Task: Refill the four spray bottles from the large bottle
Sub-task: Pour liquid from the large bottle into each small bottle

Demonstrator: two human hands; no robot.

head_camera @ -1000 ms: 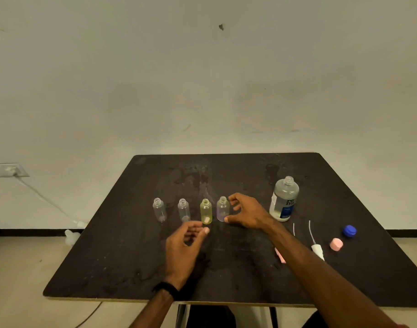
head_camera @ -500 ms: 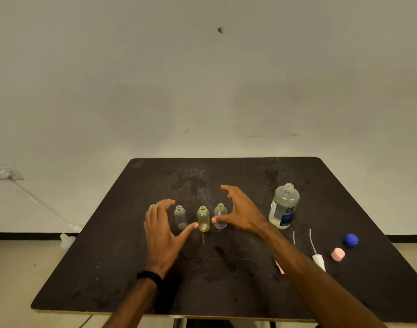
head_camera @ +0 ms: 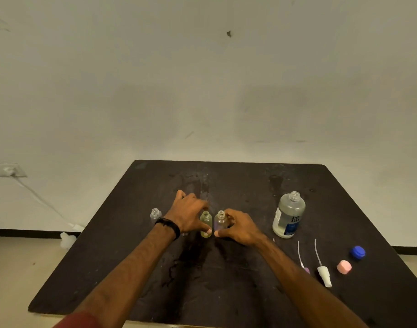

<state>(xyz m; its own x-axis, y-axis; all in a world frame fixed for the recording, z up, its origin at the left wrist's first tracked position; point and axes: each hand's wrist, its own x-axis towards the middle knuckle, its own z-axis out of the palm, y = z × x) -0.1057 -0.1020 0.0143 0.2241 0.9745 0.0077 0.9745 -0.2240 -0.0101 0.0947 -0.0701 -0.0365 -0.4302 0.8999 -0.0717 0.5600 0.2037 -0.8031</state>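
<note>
Head view, only cam. Landmark = large bottle (head_camera: 289, 215), upright, cap off, on the dark table (head_camera: 226, 292).

Small spray bottles stand in a row well to the left of the large bottle, necks open. Visible: purple-tinted bottle (head_camera: 220, 223) nearest it, yellow bottle (head_camera: 206, 224) just left of that, clear bottle (head_camera: 155, 214) farthest left. The fourth is mostly hidden behind the left hand, can't confirm its position.

Left hand (head_camera: 189, 215): thumb tip touches the yellow bottle's base, fingers reach past it. A real grip or just contact? Can't tell. Right hand (head_camera: 238, 227): fingers curled round the purple-tinted bottle, thumb at its base, holding it.

In front of and to the right of the large bottle: two spray heads with dip tubes, a purple one (head_camera: 303, 261) and a white one (head_camera: 323, 272), then a pink cap (head_camera: 344, 266) and a blue cap (head_camera: 357, 252) further right.

Handling, my read:
- Small bottles look like light, thin plastic with narrow bases, so easy to tip. Pinch low on the body, don't squeeze hard.
- Large bottle is roughly full, so heavier and probably squeezable. Wrap the mid-body over the label.
- Necks are narrow, so spill risk; table already looks wet, bottles may be slippery.
</note>
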